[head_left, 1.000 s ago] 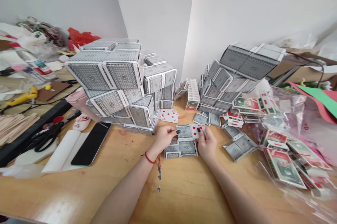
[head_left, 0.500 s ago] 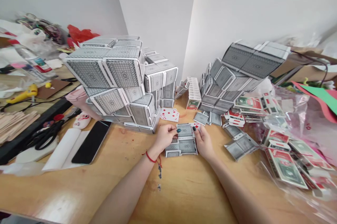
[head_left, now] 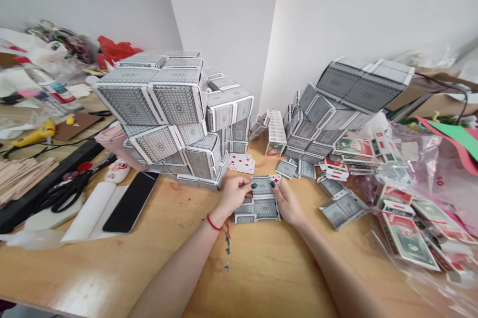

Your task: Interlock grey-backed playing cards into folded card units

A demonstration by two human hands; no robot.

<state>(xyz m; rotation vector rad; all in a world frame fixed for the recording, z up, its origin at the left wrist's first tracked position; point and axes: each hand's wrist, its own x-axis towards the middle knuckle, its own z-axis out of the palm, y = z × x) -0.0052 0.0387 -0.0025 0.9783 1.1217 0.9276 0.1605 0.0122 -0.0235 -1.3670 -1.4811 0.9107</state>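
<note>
Grey-backed playing cards joined into a small flat block (head_left: 266, 207) lie on the table in front of me. My left hand (head_left: 236, 197) pinches the block's upper left part, thumb on top of a grey card back. At the upper right, my right hand (head_left: 288, 202) is closed on a playing card (head_left: 275, 179) with a red diamond corner showing. That card lies against the block's top edge, its lower part hidden by the thumb. Just beyond my hands, several face-up diamond cards (head_left: 242, 163) lie in a loose pile.
Stacked structures of grey card boxes rise at left (head_left: 175, 104) and right (head_left: 336, 94). Small folded card pieces (head_left: 343, 208) and red-green card packs (head_left: 407, 238) lie to the right. A phone (head_left: 130, 202), black scissors (head_left: 70, 188) and a yellow glue gun (head_left: 35, 134) are on the left.
My right hand has shifted slightly left, bringing the red diamond card closer over the block's upper right. My left hand keeps its pinch in nearly the same place.
</note>
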